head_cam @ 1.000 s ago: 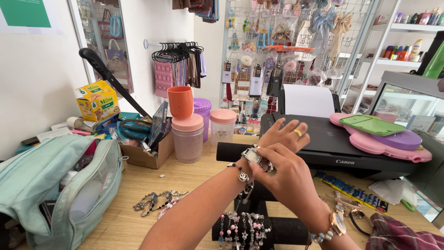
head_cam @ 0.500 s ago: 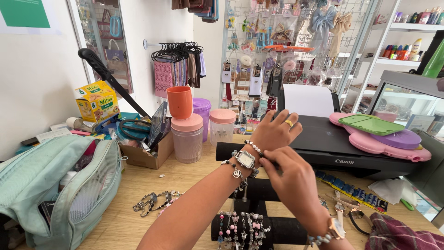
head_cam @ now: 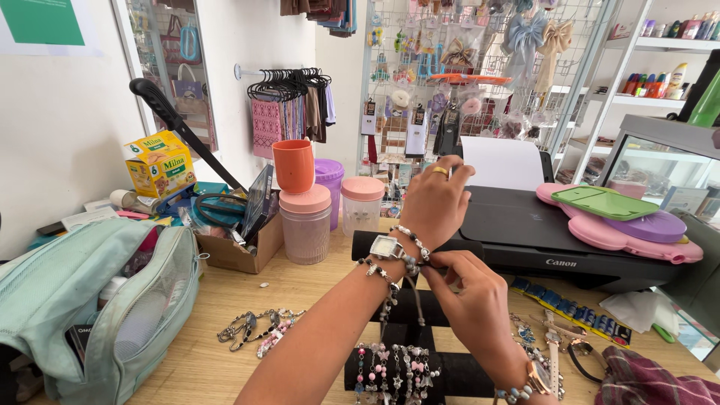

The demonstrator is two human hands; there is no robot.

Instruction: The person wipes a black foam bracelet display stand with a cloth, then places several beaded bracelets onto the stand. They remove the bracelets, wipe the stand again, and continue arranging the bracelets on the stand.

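Her right hand pinches the clasp of a silver watch strapped on her left wrist; left hand loosely curled, holding nothing. The chain looks light, limp, slippery; best gripped at the clasp.

The right hand covers the clasp of the wristwatch, so whether it is fastened cannot be told. The black bracelet stand is cut off by the bottom edge at six o'clock, its upper bar largely behind both arms. At nine o'clock the mint bag runs past the left edge.
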